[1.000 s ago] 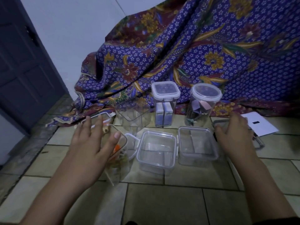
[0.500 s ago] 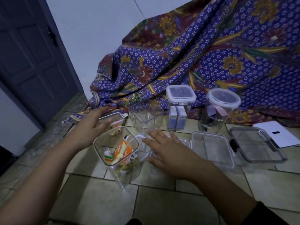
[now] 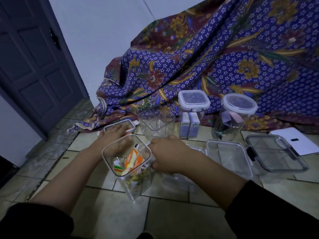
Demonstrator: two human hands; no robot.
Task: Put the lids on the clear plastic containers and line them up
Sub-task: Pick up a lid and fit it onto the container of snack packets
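Observation:
A tall open clear container point(image 3: 128, 178) with orange packets inside stands in front of me. My left hand point(image 3: 115, 137) reaches past its far side and lies flat, fingers apart, on a square clear lid point(image 3: 110, 126) on the floor. My right hand point(image 3: 170, 154) is curled against the container's right rim, fingers closed around a white-rimmed lid point(image 3: 151, 158) that is mostly hidden. An empty open container point(image 3: 155, 123), a lidded square container point(image 3: 193, 107) and a lidded round jar point(image 3: 239, 107) stand in a row behind.
A shallow open container point(image 3: 227, 154) and a dark-rimmed flat lid point(image 3: 276, 154) lie to the right, with a white booklet point(image 3: 296, 140) beyond. Another shallow container point(image 3: 177, 180) sits under my right forearm. A batik cloth point(image 3: 207, 66) hangs behind; a dark door point(image 3: 34, 66) stands at left.
My right hand crossed from the far right to the packet container and closed its fingers. My left hand left that container's top and reached back onto the square lid.

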